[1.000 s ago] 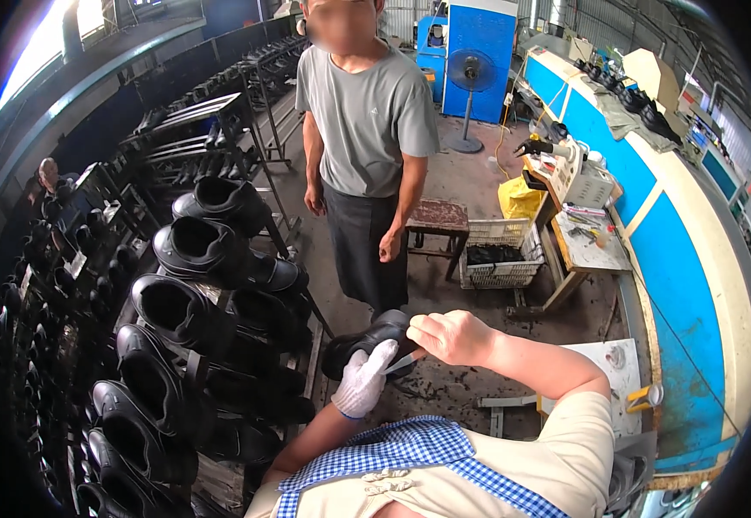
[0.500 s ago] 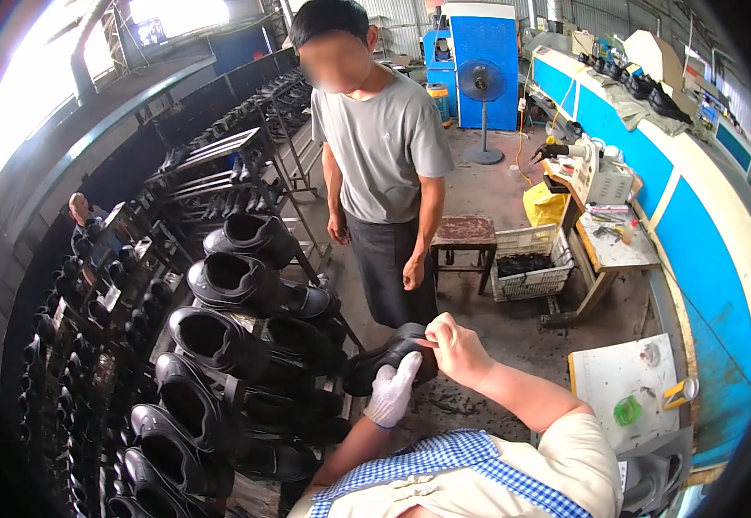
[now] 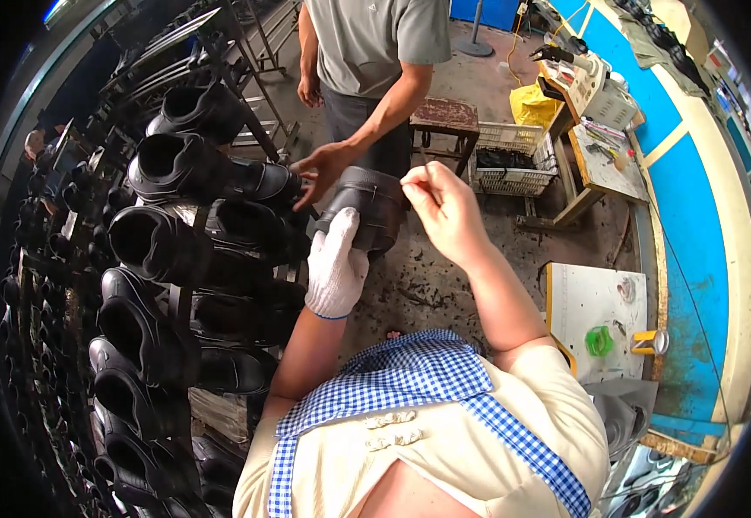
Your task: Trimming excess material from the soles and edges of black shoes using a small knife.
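Observation:
My left hand (image 3: 337,263), in a white knit glove, grips a black shoe (image 3: 367,205) held up in front of me. My bare right hand (image 3: 446,207) is beside the shoe's right side, fingers pinched on a thin stick or brush (image 3: 422,157) that points up. A person in a grey shirt (image 3: 384,34) stands facing me and reaches a hand (image 3: 319,168) to the shoe's left side. To my left a metal rack (image 3: 181,285) carries several black shoes.
A small wooden stool (image 3: 443,116) and a white plastic crate (image 3: 508,155) stand behind the shoe. A white board (image 3: 595,302) with a green object lies at the right. A blue-edged workbench (image 3: 678,164) runs along the right side. Another person sits at the far left (image 3: 37,142).
My view has dropped and moved closer to the shoe. The standing person's hand has come forward to the shoe. My right hand has shifted from on top of the shoe to its right side.

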Demonstrator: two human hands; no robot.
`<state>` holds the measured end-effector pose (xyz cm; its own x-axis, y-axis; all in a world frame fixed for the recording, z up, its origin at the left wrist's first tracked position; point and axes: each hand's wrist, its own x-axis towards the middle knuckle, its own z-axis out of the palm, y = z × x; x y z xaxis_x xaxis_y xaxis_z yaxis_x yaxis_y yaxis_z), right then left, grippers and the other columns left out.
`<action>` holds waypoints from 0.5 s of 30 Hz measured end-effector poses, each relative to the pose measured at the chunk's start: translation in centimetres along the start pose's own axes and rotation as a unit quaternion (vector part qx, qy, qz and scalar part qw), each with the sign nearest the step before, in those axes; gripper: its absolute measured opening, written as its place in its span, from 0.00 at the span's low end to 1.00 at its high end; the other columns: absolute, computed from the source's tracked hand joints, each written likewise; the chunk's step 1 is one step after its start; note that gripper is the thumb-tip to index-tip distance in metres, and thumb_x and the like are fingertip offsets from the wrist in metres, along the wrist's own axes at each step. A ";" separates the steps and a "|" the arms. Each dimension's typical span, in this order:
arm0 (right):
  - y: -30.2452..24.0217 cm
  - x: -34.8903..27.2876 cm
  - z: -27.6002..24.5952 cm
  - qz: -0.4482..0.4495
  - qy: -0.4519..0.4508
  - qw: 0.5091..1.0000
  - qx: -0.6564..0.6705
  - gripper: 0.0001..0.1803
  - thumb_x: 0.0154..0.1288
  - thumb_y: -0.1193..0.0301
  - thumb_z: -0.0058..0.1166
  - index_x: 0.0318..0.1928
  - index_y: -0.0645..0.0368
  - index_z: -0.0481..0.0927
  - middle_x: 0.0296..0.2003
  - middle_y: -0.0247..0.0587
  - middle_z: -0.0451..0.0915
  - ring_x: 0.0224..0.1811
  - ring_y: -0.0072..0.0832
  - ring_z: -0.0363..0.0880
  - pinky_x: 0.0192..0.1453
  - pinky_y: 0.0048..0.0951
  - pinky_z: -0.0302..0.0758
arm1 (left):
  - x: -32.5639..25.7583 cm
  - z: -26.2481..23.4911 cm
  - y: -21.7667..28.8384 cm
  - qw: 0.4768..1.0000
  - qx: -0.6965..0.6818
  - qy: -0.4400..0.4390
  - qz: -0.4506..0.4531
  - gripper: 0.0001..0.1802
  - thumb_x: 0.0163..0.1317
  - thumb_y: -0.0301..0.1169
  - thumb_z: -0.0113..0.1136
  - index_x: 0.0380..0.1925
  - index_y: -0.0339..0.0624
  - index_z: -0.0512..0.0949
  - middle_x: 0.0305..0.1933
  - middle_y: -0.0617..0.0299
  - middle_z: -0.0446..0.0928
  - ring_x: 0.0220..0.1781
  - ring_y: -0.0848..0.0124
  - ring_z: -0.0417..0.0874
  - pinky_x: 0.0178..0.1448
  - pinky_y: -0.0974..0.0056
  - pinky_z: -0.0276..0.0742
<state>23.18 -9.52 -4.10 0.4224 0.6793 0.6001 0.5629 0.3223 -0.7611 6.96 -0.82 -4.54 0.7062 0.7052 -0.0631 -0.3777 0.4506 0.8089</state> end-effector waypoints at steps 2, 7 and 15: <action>-2.9 -0.6 -1.0 0.043 -0.032 0.998 -0.039 0.15 0.66 0.78 0.55 0.52 0.60 0.74 0.31 0.39 0.71 0.30 0.28 0.74 0.34 0.25 0.72 | -0.4 -0.2 0.3 1.000 -0.013 -0.019 0.010 0.27 0.68 0.36 0.54 0.63 0.34 0.66 0.57 0.56 0.75 0.59 0.66 0.77 0.64 0.61 0.72; -4.2 -4.3 -1.8 -0.021 -0.052 0.984 -0.172 0.22 0.62 0.80 0.57 0.56 0.49 0.80 0.33 0.39 0.72 0.27 0.33 0.76 0.30 0.31 0.74 | -1.8 0.7 -0.7 0.999 -0.015 0.017 0.029 0.28 0.68 0.39 0.55 0.64 0.37 0.65 0.58 0.56 0.74 0.58 0.67 0.77 0.62 0.60 0.73; -6.4 -5.6 -1.7 0.013 -0.050 0.973 -0.224 0.21 0.63 0.80 0.56 0.58 0.52 0.79 0.35 0.41 0.72 0.26 0.31 0.76 0.30 0.29 0.74 | -1.2 -1.4 -3.6 0.940 0.287 -0.016 0.185 0.44 0.35 0.10 0.59 0.61 0.36 0.69 0.57 0.40 0.73 0.53 0.37 0.75 0.56 0.49 0.76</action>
<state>18.47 -16.47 -2.17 0.3830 0.7511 0.5377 0.8152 -0.0011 -0.5792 6.63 -2.55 -8.15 0.6111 0.7347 0.2945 -0.2225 -0.1976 0.9547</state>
